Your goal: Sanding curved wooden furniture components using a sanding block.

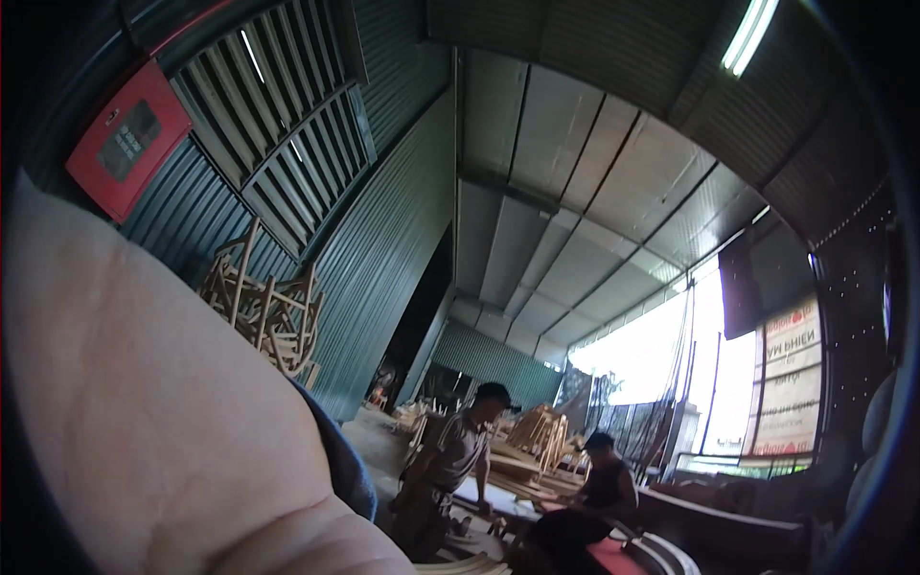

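Note:
A large bare palm, which looks like my left hand (pixel 172 412), fills the lower left very close to the camera. Its fingers lie outside the picture, so whether it holds anything is hidden. A strip of dark blue cloth (pixel 347 460) shows just behind its edge. I do not make out my right hand; dim rounded shapes (pixel 870 431) at the right rim are too dark to name.
Two people in dark caps, one standing (pixel 460 460) and one lower down (pixel 604 484), are by a work surface with curved wooden parts. Wooden frames (pixel 268 307) are stacked along a green corrugated wall (pixel 383 249). A red cabinet (pixel 129 139) hangs upper left.

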Motion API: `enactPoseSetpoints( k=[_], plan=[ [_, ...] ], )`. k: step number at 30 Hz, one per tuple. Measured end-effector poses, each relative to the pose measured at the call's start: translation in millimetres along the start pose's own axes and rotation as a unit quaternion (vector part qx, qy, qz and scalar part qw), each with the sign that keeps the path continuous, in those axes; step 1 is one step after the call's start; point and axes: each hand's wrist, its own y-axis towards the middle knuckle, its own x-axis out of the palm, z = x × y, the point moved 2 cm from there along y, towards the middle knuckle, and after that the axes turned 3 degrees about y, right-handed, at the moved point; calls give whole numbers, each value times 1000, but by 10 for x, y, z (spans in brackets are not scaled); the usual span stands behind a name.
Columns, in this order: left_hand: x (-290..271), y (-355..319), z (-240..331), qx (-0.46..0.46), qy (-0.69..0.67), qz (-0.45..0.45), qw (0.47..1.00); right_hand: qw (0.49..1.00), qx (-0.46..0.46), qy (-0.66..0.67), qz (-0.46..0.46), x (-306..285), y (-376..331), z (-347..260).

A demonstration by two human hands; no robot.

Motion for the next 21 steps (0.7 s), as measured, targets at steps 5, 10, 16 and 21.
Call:
enactPoseSetpoints(
  k=[5, 10, 16, 21],
  plan=[
    [-73, -666, 228, -125, 16, -20, 992, 996, 61, -53, -40, -593, -638, -317],
    [-529, -1410, 1121, -324, 32, -30, 945, 968, 178, -160, -77, -1491, -1895, -957],
    [-654, -1425, 2136, -511, 109, 8, 853, 877, 341, -306, -146, -2672, -3130, -809],
    [-537, -1316, 2461, -577, 117, 48, 807, 851, 397, -294, -175, -2708, -3212, -1147]
  ],
)
